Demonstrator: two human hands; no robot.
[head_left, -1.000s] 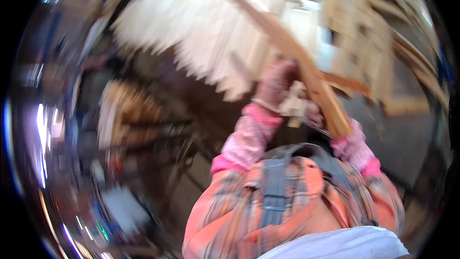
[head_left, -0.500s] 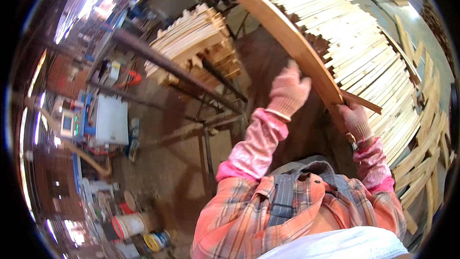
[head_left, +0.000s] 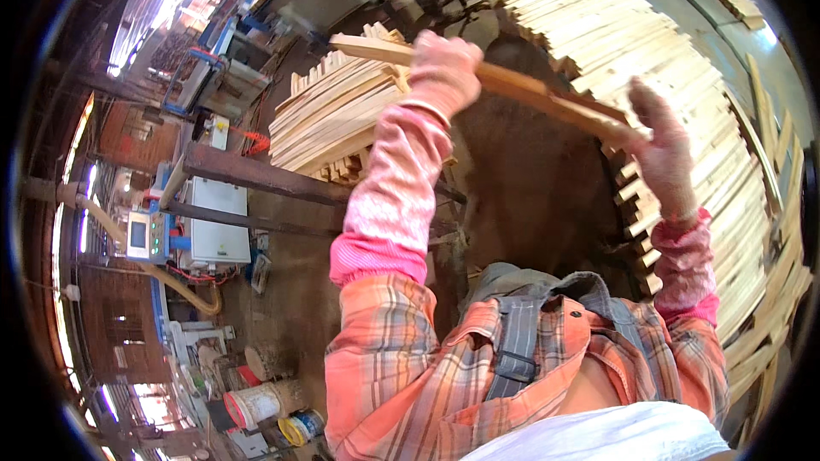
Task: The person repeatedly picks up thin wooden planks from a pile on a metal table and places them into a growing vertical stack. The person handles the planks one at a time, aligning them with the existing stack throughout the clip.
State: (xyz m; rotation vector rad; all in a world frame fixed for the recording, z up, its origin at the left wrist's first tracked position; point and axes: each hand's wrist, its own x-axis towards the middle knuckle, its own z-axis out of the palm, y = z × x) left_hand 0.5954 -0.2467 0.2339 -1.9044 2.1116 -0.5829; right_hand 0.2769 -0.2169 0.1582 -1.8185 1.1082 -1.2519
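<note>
A long wooden board [head_left: 534,90] hangs slantwise in front of me, its far end up to the left. My left hand [head_left: 446,72], in a pinkish glove, is wrapped round it near that far end. At the board's near end is my right hand [head_left: 664,149], also gloved. It grips the end low down, with one digit raised off the wood; its other fingers are partly hidden. A thinner, darker strip [head_left: 598,105] runs close along the board beside the right hand. Whether the strip touches the board, I cannot tell.
A wide layer of pale wooden slats [head_left: 632,43] spreads to the right. Another slat stack [head_left: 333,111] stands at left behind a dark metal bar [head_left: 265,175]. Loose strips [head_left: 773,307] lie far right. Buckets [head_left: 256,405] and a white cabinet [head_left: 218,218] are at left.
The board has swung leftward at its far end, and its near end has risen. My left hand, earlier beside the board, now grasps it. My right hand has moved up with the near end.
</note>
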